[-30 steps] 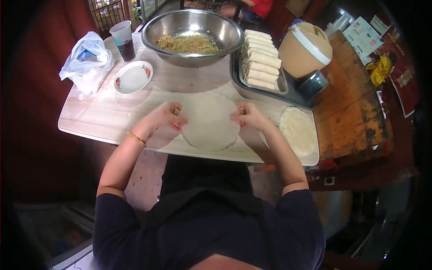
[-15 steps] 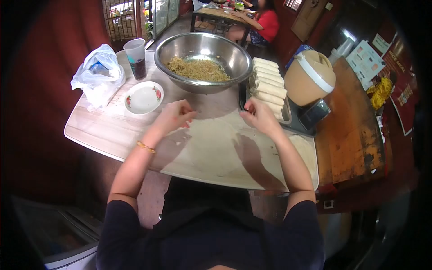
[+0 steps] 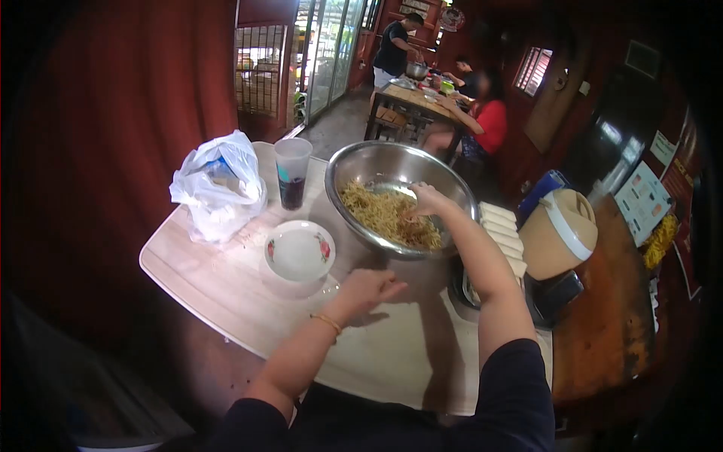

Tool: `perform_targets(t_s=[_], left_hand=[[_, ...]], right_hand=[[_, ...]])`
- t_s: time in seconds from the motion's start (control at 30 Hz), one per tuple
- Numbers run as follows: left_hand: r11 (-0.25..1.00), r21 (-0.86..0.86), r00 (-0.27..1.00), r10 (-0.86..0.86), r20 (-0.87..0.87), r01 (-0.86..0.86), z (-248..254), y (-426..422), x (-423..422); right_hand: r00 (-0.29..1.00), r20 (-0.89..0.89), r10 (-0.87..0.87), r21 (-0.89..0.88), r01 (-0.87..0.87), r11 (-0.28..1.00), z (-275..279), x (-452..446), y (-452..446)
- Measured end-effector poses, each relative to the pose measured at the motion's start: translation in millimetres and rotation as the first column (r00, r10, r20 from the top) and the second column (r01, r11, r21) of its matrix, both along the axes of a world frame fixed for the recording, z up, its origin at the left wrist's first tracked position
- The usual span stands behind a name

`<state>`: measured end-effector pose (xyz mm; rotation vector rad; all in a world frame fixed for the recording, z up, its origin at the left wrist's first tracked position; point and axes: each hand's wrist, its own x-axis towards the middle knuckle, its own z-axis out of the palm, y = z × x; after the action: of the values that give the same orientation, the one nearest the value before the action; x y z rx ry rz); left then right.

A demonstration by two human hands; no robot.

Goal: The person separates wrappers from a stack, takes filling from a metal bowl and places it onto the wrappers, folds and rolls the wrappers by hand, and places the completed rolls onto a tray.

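Observation:
My right hand (image 3: 431, 202) reaches into a large steel mixing bowl (image 3: 348, 218), its fingers apart and at the shredded, noodle-like filling (image 3: 380, 215). How far the fingertips dip into the filling is hard to see. My left hand (image 3: 369, 291) hovers low over the table in front of the bowl, fingers loosely bent with nothing visible in them. Beneath and beside it lies a thin pale wrapper (image 3: 388, 343), barely distinct from the tabletop. Rolled pale wraps (image 3: 503, 233) lie in a row on a tray right of the bowl, partly hidden by my right arm.
Left of the bowl stand a floral white bowl (image 3: 300, 252), a plastic cup (image 3: 292, 177) with dark drink and a white plastic bag (image 3: 218, 188). A tan jug (image 3: 557, 233) and a phone (image 3: 556, 294) sit at the right. Several people work at a far table (image 3: 418, 104).
My right hand has moved from above the wrapper up into the steel bowl. My left hand stays low over the table. The camera view has tilted up, showing more of the room.

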<state>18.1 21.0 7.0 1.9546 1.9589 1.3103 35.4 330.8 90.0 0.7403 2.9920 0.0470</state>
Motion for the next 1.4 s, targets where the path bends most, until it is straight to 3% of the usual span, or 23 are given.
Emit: perform_targets(t_s=[0.07,0.13,0.27,0.43,0.67,0.77,0.83,0.93,1.03,1.13,1.2,1.27,1.33,1.4], left_hand=[[1.0,0.03,0.999,-0.005,-0.034,0.006,0.4,-3.7,5.1],[0.997,0.072,0.999,-0.024,-0.042,0.027,-1.7,5.2,3.5],[0.999,-0.029,0.999,-0.015,-0.03,0.014,-5.5,4.2,2.0],[1.0,-0.005,0.999,-0.017,-0.05,0.017,-3.5,2.5,5.3],[0.999,0.036,0.999,-0.009,-0.046,0.01,-6.5,4.3,-2.5],[1.0,0.029,1.0,0.004,-0.021,-0.003,-6.5,4.2,-4.4],[1.0,0.005,1.0,0.008,-0.026,-0.008,-8.8,6.2,-6.6],[1.0,0.011,0.999,-0.002,-0.041,0.002,-10.3,5.3,-7.6],[1.0,0.001,0.997,-0.013,-0.074,0.013,-13.6,4.3,-13.1],[1.0,0.003,0.998,0.016,-0.058,-0.016,-15.8,5.4,-18.4],[1.0,-0.008,0.998,0.023,-0.052,-0.024,-17.0,5.4,-20.3],[0.999,-0.011,0.998,0.036,-0.053,-0.037,-17.8,4.3,-19.5],[0.996,-0.089,0.996,0.026,-0.08,-0.033,-15.9,6.4,-20.4],[0.996,-0.08,0.996,0.028,-0.083,-0.035,-16.1,6.7,-20.4]], right_hand=[[0.997,0.066,-0.039,-0.046,0.042,0.998,1.1,-18.2,7.0],[0.994,0.101,0.046,-0.171,-0.028,0.985,-1.2,-24.9,14.7],[0.98,0.197,0.033,-0.317,0.032,0.948,-8.9,-35.6,15.6],[0.998,0.05,0.031,-0.286,-0.015,0.958,-30.3,-34.3,28.3],[0.987,0.142,0.073,-0.22,-0.04,0.975,-9.7,-19.3,1.0],[0.99,0.143,0.014,-0.316,0.032,0.948,12.6,-3.7,-17.0],[0.982,0.187,-0.001,-0.488,0.094,0.868,16.8,5.6,-19.3],[0.96,0.278,-0.013,-0.479,0.15,0.865,6.7,17.8,-23.9],[0.978,0.186,0.099,-0.465,-0.002,0.885,-6.0,23.0,-33.0],[0.978,0.204,0.041,-0.609,0.094,0.788,0.6,27.2,-47.2],[0.983,0.181,0.012,-0.614,0.103,0.783,5.9,30.5,-59.0],[0.988,0.153,-0.013,-0.613,0.105,0.783,3.2,30.7,-60.4],[0.985,0.153,0.084,-0.475,-0.001,0.88,-9.7,29.5,-49.5],[0.988,0.105,0.113,-0.486,-0.048,0.873,-10.3,30.8,-42.8]])
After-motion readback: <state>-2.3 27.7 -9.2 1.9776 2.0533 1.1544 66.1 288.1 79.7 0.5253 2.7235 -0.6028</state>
